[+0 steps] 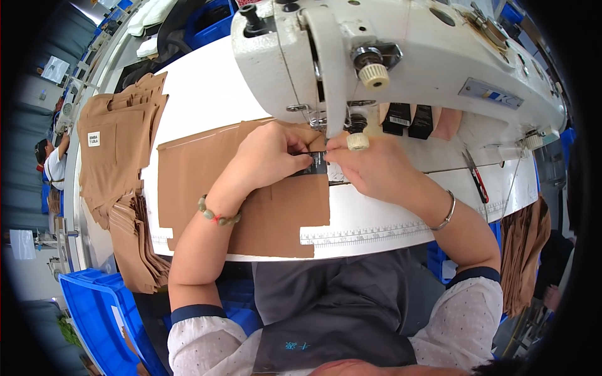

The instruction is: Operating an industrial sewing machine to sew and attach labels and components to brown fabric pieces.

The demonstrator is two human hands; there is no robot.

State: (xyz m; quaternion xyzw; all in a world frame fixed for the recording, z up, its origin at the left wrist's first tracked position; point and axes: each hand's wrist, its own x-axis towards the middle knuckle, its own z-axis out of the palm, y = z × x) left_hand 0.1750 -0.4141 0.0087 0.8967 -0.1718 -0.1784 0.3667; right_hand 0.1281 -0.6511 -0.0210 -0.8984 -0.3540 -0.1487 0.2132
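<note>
A brown fabric panel point(200, 188) lies flat on the white sewing table, under the head of a white sewing machine point(401, 56). On its upper right part is a small black label point(318, 164) with pale print, close to the presser foot. My left hand point(269, 156) rests on the panel, thumb and fingers pinched together at the label's left end. From the other side my right hand point(376, 169) has its fingers closed at the label's right edge, just beneath the needle area. The fingertips partly cover the label, and the needle tip is hidden.
Stacked brown pieces point(113, 144) hang over the table's left edge; more brown pieces point(527, 250) hang at the right. Red-handled snips point(478, 178) and bundles of black labels point(420, 119) lie right of the machine. A blue crate point(106, 307) stands lower left. Another person point(55, 163) sits far left.
</note>
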